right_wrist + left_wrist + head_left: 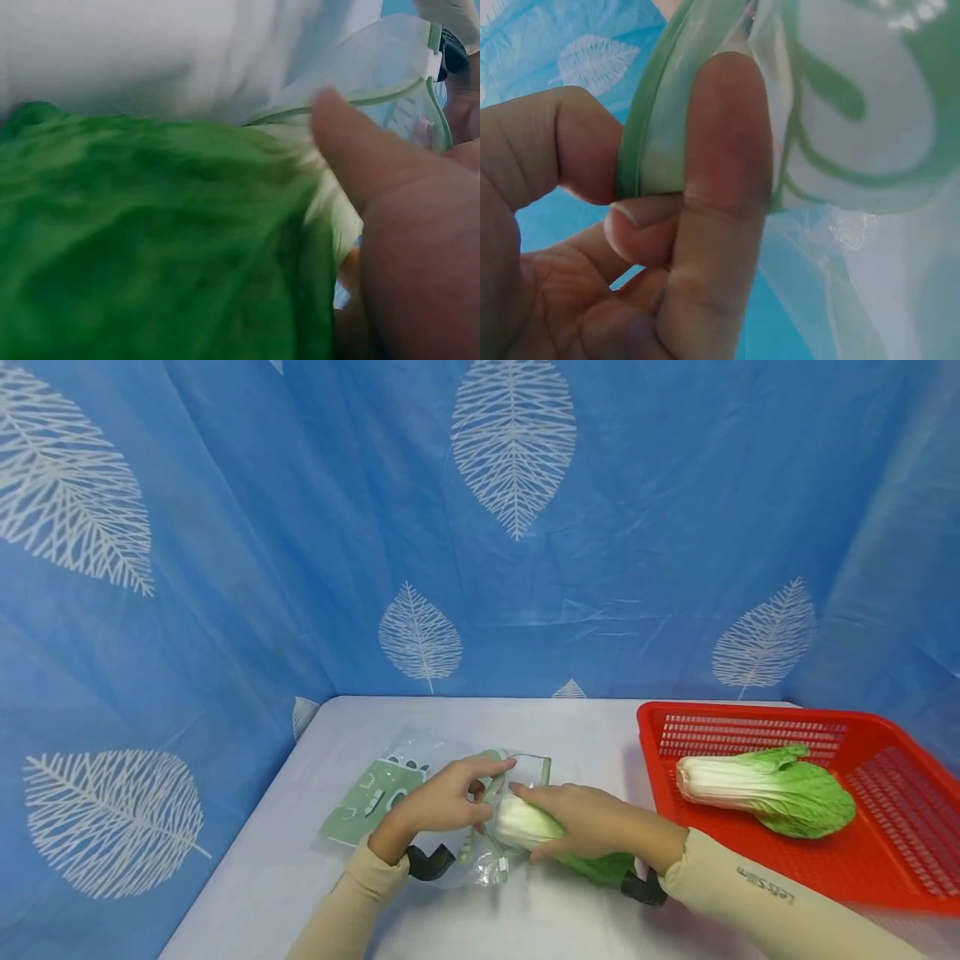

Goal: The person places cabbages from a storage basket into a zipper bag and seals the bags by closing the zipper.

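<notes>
1. The leafy vegetable (523,823) is over the middle of the table (592,727), its white stalk at the mouth of the clear bag (885,112); a second vegetable (765,789) lies in the red basket (750,714) along the table's right edge.
2. The left hand (448,797) pinches the bag's green rim between thumb and fingers; the right hand (585,820) grips the vegetable, fingers and thumb curled round the stalk.
3. The thin rim could slip from that pinch or fold inward if the stalk pushes against it.
4. The broad leaves could crumple or catch on the rim, being wider than the stalk.
5. How far the stalk is inside the bag is hard to tell; the right hand covers part of the vegetable.
6. Whether the green-printed plastic (375,797) towards the table's left edge belongs to this bag is unclear.
7. The table's near edge is out of view.
</notes>
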Demonstrator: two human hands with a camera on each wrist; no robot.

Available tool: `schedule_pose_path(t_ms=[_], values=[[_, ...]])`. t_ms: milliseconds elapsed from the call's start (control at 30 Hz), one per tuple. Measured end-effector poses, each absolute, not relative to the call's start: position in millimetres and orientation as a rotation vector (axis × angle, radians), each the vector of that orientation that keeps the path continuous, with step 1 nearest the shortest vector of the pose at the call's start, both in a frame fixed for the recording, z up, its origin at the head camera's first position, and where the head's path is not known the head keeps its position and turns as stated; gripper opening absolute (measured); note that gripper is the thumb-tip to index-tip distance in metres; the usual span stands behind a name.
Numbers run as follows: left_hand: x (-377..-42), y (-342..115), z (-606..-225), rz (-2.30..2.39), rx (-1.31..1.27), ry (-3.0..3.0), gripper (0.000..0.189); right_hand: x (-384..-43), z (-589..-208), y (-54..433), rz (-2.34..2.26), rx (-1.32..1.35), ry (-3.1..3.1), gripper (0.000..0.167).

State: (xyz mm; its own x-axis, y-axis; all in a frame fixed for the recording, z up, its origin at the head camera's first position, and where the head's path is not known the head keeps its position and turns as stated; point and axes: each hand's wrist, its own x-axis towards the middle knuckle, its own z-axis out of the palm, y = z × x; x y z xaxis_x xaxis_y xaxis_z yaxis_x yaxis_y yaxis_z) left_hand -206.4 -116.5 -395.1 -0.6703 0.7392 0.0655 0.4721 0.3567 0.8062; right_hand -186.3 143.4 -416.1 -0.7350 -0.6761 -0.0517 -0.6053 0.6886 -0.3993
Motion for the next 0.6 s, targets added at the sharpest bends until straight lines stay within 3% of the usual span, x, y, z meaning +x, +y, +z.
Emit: schedule_pose_path(t_ms=[167,333,600], values=[[-205.5,-117.0,-399.4,1.193,1.067,2.322,0.076,-168.3,-407.9,148.4,-0.455,-0.982,2.775,0.102],[-206.8,-117.2,-394.4,1.158,1.091,2.357,0.077,-138.7,-403.3,155.0,-0.658,-0.892,2.996,0.108],[-208.3,-120.9,-387.1,1.137,1.151,2.389,0.076,-128.7,-451.0,164.5,-1.238,-1.095,3.157,0.097]])
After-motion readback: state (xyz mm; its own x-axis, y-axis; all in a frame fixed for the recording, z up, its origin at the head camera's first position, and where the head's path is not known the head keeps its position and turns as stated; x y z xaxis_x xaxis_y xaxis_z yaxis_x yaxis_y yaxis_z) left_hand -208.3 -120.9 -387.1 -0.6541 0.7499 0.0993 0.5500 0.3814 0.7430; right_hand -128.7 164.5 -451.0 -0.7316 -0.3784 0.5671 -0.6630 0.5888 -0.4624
